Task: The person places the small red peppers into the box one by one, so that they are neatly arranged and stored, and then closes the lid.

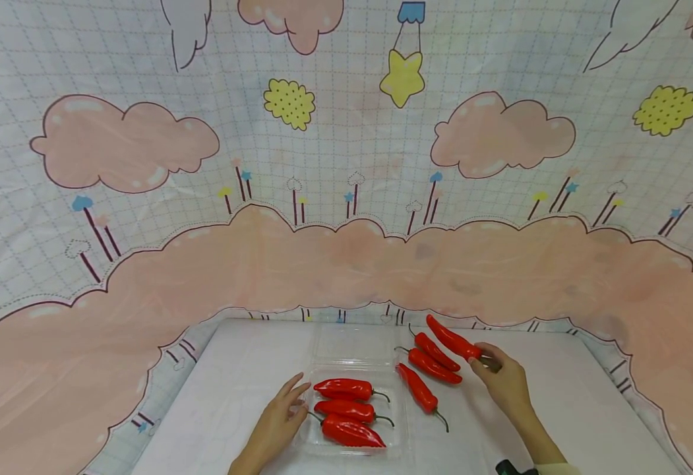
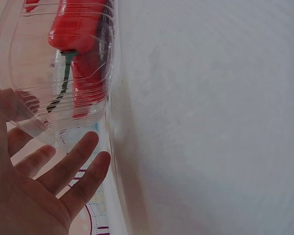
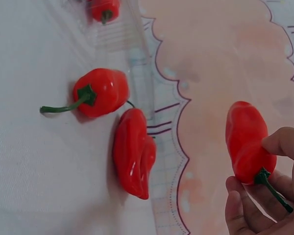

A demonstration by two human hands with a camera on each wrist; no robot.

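Observation:
A red chili pepper (image 1: 450, 338) is pinched near its stem end by my right hand (image 1: 508, 381), raised beside the far right of the table. In the right wrist view, the thumb lies on this pepper (image 3: 247, 139) and its green stem points back toward the palm. My left hand (image 1: 276, 421) is at the left side of a clear plastic container (image 1: 404, 432), fingers spread. The left wrist view shows its fingertips right by the container's wall, the thumb partly seen through the plastic. Three red peppers (image 1: 346, 410) lie side by side in the container.
Three more red peppers lie on the white table (image 1: 227, 369) to the container's right, one (image 1: 420, 389) nearest it and two farther back. The container's clear lid (image 1: 355, 346) lies folded back. A cloud-patterned cloth (image 1: 346, 264) hangs behind the table.

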